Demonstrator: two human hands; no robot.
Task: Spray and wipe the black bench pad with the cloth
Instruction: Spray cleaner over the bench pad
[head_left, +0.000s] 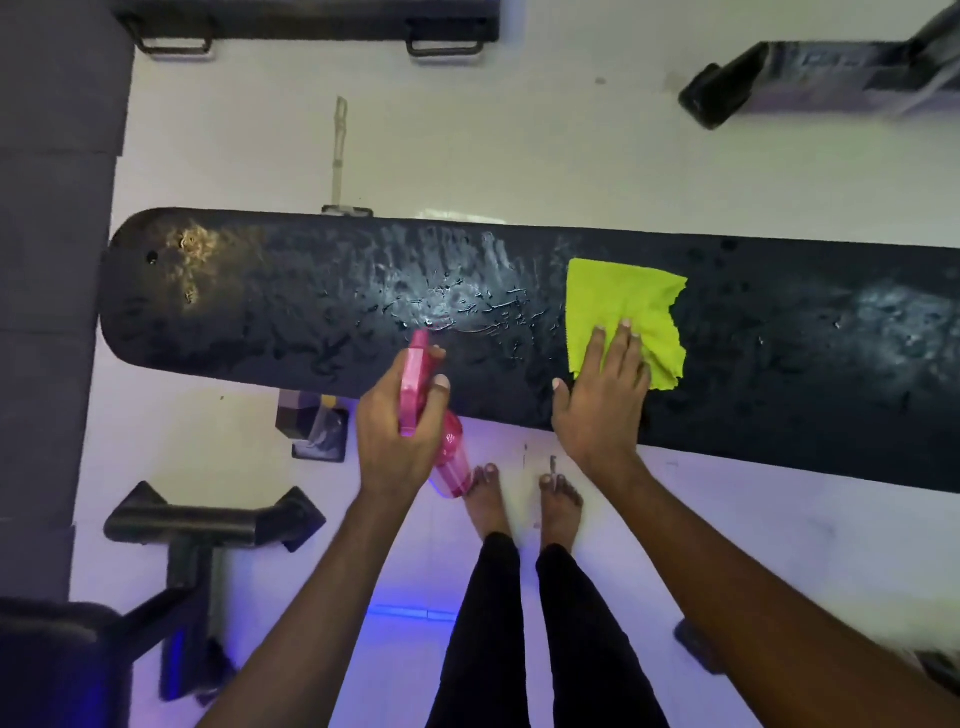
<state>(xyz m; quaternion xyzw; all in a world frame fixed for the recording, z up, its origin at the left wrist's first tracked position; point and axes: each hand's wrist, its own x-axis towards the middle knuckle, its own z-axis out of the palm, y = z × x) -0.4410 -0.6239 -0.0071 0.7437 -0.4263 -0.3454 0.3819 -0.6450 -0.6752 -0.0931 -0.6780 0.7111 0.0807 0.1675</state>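
Two bare hands work over the black bench pad (260, 301), which runs across the view from left to right above a pale floor (519, 156). Left of both hands, the pad's rounded end shows a dull worn patch. The left hand (400, 431) grips a pink spray bottle (452, 462), fingers curled round its neck and one finger on the trigger, its nozzle (418, 340) aimed at the pad. The bottle's translucent body hangs below the hand; whether any liquid is in it cannot be told. Just beyond the nozzle, between the hands, the pad glistens with wet streaks and droplets. The right hand (602, 405) lies flat with fingers straight and slightly spread, its fingertips pressing the near part of a yellow-green cloth (623, 301) that lies on the pad; its heel rests on the pad's near edge. Right of that hand, the pad carries another pale wet patch. Below the hands, both forearms reach forward over bare feet (519, 499).
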